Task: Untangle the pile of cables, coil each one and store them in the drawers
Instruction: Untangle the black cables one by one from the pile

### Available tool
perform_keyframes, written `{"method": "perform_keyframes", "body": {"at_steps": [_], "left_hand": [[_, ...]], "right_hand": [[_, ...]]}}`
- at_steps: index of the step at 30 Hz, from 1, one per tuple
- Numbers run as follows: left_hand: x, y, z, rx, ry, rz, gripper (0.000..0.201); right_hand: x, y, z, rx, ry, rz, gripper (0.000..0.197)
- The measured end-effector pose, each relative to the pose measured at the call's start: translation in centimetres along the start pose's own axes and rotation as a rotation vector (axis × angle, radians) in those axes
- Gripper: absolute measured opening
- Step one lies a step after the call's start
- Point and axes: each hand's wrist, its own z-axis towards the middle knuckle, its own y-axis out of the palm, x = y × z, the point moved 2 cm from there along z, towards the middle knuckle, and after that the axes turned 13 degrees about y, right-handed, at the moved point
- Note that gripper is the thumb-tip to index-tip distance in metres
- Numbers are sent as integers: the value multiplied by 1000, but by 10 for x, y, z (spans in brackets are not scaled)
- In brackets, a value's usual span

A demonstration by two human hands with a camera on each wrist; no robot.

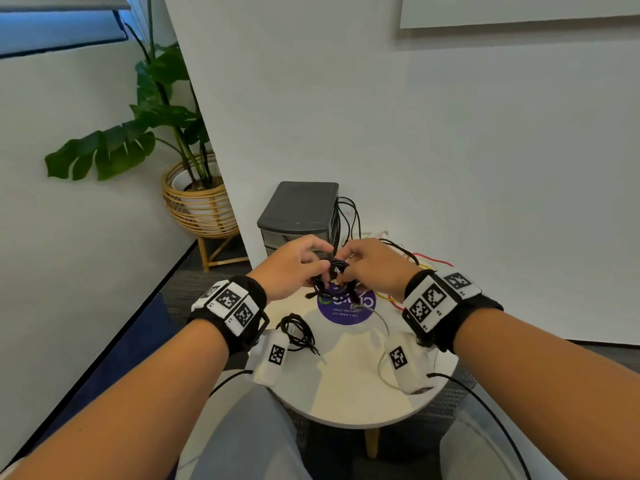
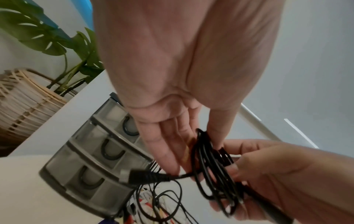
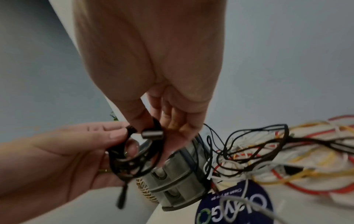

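A thin black cable wound into a coil (image 1: pixel 332 271) is held above the round white table (image 1: pixel 349 400), pinched by the curled fingers (image 2: pixel 168 159) of the left hand (image 1: pixel 294 268) and right hand (image 1: pixel 372 266). A second small black coil (image 1: pixel 298 332) is laid at the near left. The tangled pile of red, yellow, white and black cables (image 3: pixel 287 153) at the far right remains unsorted. The grey three-drawer plastic cabinet (image 1: pixel 301 216) is found closed; contents cannot be told.

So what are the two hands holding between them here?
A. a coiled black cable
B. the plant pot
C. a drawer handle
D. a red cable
A: the left hand and right hand both grip the coiled black cable above the table.
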Motion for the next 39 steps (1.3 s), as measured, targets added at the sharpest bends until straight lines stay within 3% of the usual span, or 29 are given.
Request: {"method": "perform_keyframes", "body": {"at_steps": [6,12,18,23,27,32,39], "left_hand": [[-23,-8,-2,13,20,178,35],[-57,-20,-2,-106,-30,212,45],[-84,-12,7,-221,-65,449,42],[-100,-7,18,-294,-115,459,40],[-106,-8,23,-325,-161,420,53],[-107,-13,24,-400,-224,492,55],[-103,-10,22,-369,-205,554,51]], "right_hand": [[-12,31,20,-9,42,-6,21],[-6,58,51,-78,166,97,19],[5,82,79,-43,196,-80,23],[14,90,93,73,191,-340,18],[17,93,99,105,205,-439,19],[18,93,103,97,183,-467,21],[17,84,90,54,174,-409,23]]}}
